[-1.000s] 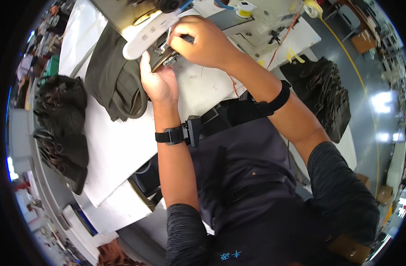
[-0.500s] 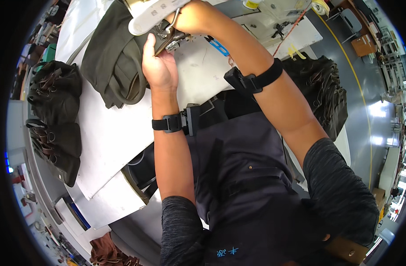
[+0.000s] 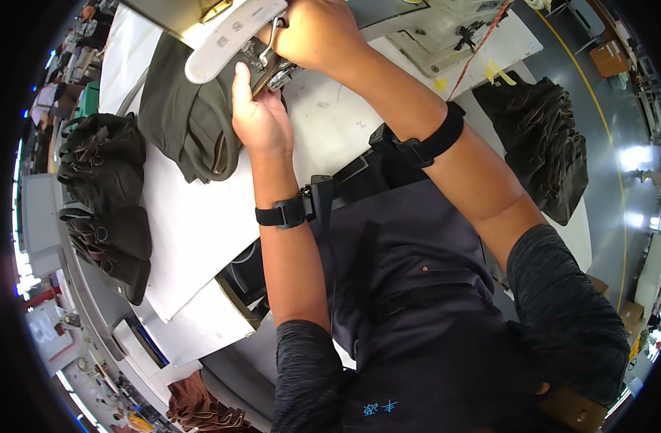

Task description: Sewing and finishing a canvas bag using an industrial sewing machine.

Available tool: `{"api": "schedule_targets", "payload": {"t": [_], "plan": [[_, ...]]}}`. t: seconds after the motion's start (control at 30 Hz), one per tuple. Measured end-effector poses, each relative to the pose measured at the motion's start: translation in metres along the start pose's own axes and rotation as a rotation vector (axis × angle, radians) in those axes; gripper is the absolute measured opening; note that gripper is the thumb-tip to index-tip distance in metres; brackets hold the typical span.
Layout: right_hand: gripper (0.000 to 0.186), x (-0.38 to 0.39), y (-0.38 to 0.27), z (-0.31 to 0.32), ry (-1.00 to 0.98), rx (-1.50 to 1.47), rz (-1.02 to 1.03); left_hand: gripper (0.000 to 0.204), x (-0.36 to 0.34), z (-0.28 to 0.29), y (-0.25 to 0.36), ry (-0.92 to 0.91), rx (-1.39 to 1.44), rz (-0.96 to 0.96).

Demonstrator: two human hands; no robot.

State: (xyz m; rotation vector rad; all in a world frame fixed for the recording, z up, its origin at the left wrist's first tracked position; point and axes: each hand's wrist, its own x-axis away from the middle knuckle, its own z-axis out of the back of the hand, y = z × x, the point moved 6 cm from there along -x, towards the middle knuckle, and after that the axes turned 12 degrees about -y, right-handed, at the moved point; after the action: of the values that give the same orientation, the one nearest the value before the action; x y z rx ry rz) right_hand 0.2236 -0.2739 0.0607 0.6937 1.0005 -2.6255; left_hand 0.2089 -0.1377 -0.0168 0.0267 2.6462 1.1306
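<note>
The head view shows both hands close together at the front of a white sewing machine point(image 3: 233, 40). The left hand point(image 3: 264, 124) is palm up, its thumb raised apart from the fingers; a brown toothed strip point(image 3: 264, 85) lies between them, just below the machine's needle area. Whether those fingers grip it cannot be told. The right hand point(image 3: 317, 36) bends in from the other side, beside a metal lever point(image 3: 275, 35); its fingertips are hidden, so what it holds, if anything, is unclear. A dark green cloth point(image 3: 190, 115) lies bunched on the white table point(image 3: 200, 238), just left of the left hand. Farther left, dark bags point(image 3: 103, 173) sit in a row. Right of the right forearm, a dark cloth pile point(image 3: 543, 141) rests near some yellow tape point(image 3: 498, 72). A reddish-brown cloth point(image 3: 200, 400) lies low on the left.
</note>
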Motion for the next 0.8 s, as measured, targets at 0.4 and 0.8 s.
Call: {"api": "schedule_targets", "payload": {"t": [0.4,0.8], "plan": [[0.029,-0.007,-0.001,-0.006,-0.187,-0.019,-0.063,0.043,-0.001,0.000,-0.002,-0.095,0.011,-0.028],[0.037,-0.026,0.009,-0.030,-0.520,0.008,-0.217,0.038,0.009,0.004,0.009,-0.023,-0.265,0.016]]}}
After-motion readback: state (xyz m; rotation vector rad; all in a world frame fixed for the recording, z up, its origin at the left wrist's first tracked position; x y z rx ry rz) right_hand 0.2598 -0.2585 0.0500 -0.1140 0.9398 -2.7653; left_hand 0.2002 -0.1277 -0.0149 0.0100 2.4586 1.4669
